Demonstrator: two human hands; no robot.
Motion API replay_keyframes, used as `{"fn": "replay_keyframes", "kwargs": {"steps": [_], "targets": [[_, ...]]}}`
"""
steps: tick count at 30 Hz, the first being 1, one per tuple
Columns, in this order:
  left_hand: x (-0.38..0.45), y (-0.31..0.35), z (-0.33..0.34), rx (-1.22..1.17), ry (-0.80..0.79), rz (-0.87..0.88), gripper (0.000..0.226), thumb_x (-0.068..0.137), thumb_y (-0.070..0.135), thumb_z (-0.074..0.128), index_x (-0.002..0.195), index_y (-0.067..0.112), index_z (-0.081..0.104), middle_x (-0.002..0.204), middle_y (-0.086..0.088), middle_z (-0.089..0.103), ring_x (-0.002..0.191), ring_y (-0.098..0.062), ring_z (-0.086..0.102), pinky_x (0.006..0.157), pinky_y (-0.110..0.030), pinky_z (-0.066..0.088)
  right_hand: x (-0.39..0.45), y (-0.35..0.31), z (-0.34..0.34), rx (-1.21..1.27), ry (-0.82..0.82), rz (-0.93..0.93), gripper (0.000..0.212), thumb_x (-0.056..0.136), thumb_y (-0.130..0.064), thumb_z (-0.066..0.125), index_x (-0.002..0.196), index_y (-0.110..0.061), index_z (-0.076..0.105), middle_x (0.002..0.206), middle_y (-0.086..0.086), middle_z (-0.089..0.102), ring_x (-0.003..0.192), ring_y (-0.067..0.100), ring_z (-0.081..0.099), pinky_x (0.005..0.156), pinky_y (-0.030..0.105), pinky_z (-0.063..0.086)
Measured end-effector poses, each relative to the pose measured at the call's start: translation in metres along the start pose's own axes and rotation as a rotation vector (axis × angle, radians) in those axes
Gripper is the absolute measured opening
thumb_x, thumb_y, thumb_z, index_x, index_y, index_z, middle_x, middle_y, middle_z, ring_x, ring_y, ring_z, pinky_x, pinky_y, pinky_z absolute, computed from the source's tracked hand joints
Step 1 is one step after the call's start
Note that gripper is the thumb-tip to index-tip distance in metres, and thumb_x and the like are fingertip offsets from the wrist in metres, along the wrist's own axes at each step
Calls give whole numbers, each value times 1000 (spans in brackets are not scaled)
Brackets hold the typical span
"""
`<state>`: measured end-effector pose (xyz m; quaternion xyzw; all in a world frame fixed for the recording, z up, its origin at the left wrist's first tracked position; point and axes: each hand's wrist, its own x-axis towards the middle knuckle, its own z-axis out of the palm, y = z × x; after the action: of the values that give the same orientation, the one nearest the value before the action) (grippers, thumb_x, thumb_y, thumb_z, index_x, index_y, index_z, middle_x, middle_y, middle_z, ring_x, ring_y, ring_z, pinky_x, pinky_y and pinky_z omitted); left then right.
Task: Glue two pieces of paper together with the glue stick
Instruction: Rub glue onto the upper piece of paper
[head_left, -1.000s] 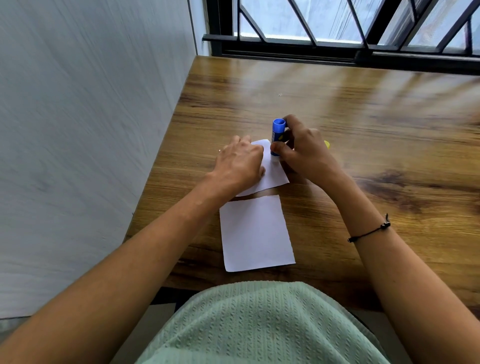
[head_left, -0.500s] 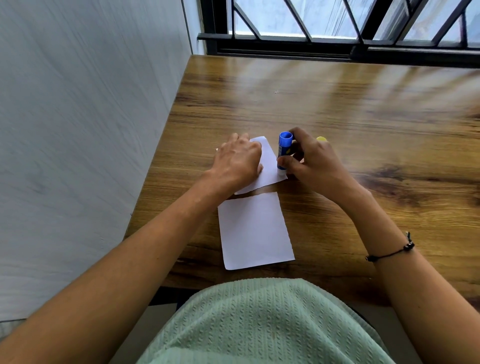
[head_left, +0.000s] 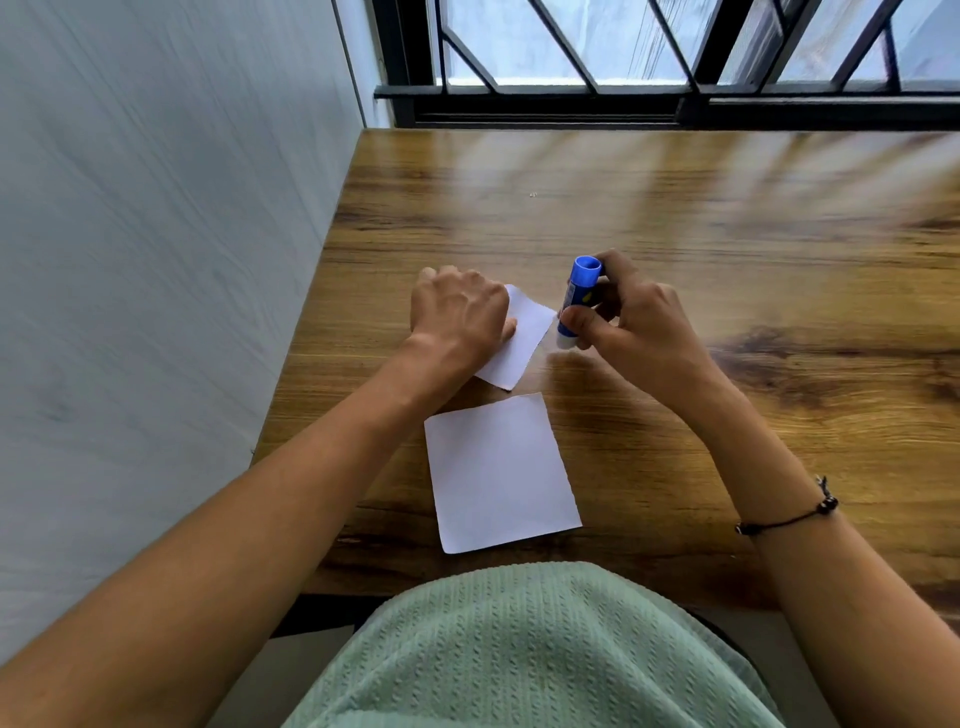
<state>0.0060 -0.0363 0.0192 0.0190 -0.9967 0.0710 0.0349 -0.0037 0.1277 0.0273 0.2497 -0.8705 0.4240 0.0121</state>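
Left hand (head_left: 460, 312): flat, fingers pressing the far paper (head_left: 522, 338) onto the worktop (head_left: 727, 249).
Right hand (head_left: 631, 325): gripping the glue stick (head_left: 576, 301) at that sheet's right edge.
Near paper (head_left: 498, 473): loose, untouched.
Handling: paper looks light and floppy; pin it flat, hold the stick's barrel.

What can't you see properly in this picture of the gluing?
- Glue stick tip, head view: whether it touches the far paper is unclear; the right hand covers part of it.
- Left hand fingertips and the paper under them: hidden by the hand's back.
- Any glue on the paper: too faint.
- Near paper: fully visible.
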Motion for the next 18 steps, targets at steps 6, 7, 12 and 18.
{"fn": "replay_keyframes", "kwargs": {"steps": [6, 7, 12, 18], "targets": [[-6, 0, 6, -67, -26, -93, 34, 89, 34, 43, 81, 7, 62, 74, -11, 52, 65, -24, 42, 52, -28, 26, 6, -3, 4, -9, 41, -9, 25, 84, -15, 61, 104, -8, 49, 89, 12, 67, 71, 27, 64, 74, 42, 51], [-7, 0, 7, -79, -33, -96, 34, 90, 32, 41, 85, 6, 62, 80, -13, 57, 67, -26, 43, 54, -30, 29, 8, -3, 5, -10, 42, -4, 25, 84, -15, 61, 104, -8, 49, 89, 12, 66, 72, 28, 64, 74, 44, 51], [-9, 1, 6, -71, -57, -67, 31, 93, 28, 39, 91, 7, 62, 83, -13, 58, 75, -30, 53, 59, -34, 33, 18, -7, 9, -7, 70, 15, 24, 84, -15, 60, 102, -6, 48, 89, 14, 66, 75, 33, 63, 74, 44, 50], [-10, -9, -4, -182, -33, 159, 22, 87, 23, 51, 106, 11, 53, 92, -10, 50, 84, -22, 42, 65, -31, 34, 31, -14, 15, -4, 123, 10, 27, 84, -15, 60, 105, -4, 47, 87, 12, 63, 75, 32, 63, 74, 50, 51]]}}
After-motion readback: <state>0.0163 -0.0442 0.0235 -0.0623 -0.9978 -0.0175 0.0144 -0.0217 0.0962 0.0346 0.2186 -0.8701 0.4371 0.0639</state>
